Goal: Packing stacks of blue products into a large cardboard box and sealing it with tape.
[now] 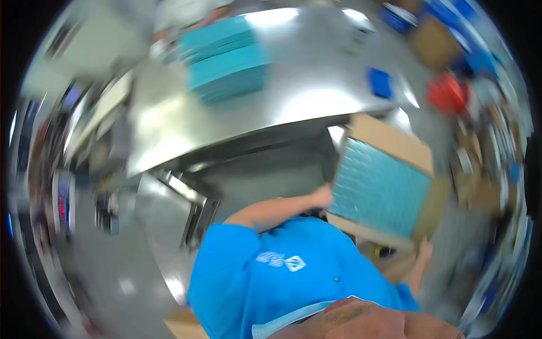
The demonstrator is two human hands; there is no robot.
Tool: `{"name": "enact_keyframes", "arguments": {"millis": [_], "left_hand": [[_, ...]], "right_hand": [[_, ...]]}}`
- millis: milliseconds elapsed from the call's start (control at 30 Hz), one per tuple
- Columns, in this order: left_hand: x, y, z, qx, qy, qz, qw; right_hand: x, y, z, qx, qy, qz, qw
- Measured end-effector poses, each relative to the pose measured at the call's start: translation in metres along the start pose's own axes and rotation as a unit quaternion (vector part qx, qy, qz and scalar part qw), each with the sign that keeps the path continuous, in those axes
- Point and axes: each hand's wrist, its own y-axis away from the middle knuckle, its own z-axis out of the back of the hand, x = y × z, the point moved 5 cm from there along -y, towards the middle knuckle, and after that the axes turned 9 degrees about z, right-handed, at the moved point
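Note:
Between my two hands is an open cardboard box [389,135] with its flaps spread outward. Inside, it is filled with teal contents [381,189] under what looks like clear bubbled wrap. My left hand [323,196] is closed on the box's left side. Low on the right, my right hand [424,250] grips the box near its corner, with its fingers partly hidden. The box hangs off the near right side of a shiny metal table and looks tilted. Motion blurs much of the view.
On the metal table [305,62] stand stacked teal boxes [228,70] and a small blue object [380,83]. Another person's hand [161,50] is at the far left end. A red object [447,93] and cardboard boxes [433,42] stand at the right; shelving lines both sides.

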Motion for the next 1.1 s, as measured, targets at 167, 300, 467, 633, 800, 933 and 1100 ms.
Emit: {"name": "enact_keyframes", "arguments": {"millis": [167,300,467,633,800,933,1100], "left_hand": [[0.021,0.015,0.011,-0.134,0.485,0.201,0.84],[0.038,0.019,0.043,-0.123,0.546,0.156,0.814],[0.011,0.029,0.054,-0.077,0.57,0.224,0.787],[-0.002,0.016,0.063,-0.163,0.49,0.192,0.834],[-0.032,0.025,0.104,-0.183,0.362,0.235,0.884],[-0.006,0.004,0.106,-0.158,0.366,0.186,0.898],[0.003,-0.005,0.138,-0.121,0.337,0.136,0.924]], "right_hand": [[-0.019,0.003,-0.018,0.055,0.062,-0.11,0.991],[0.034,0.015,-0.03,0.091,0.071,-0.119,0.986],[0.048,0.004,0.011,0.154,0.115,-0.055,0.98],[0.005,-0.036,-0.01,0.253,0.101,-0.002,0.962],[-0.009,-0.053,-0.038,0.156,-0.008,0.06,0.986],[0.004,-0.036,-0.035,0.105,-0.002,0.055,0.993],[0.036,-0.002,-0.016,0.156,0.078,0.072,0.982]]}}
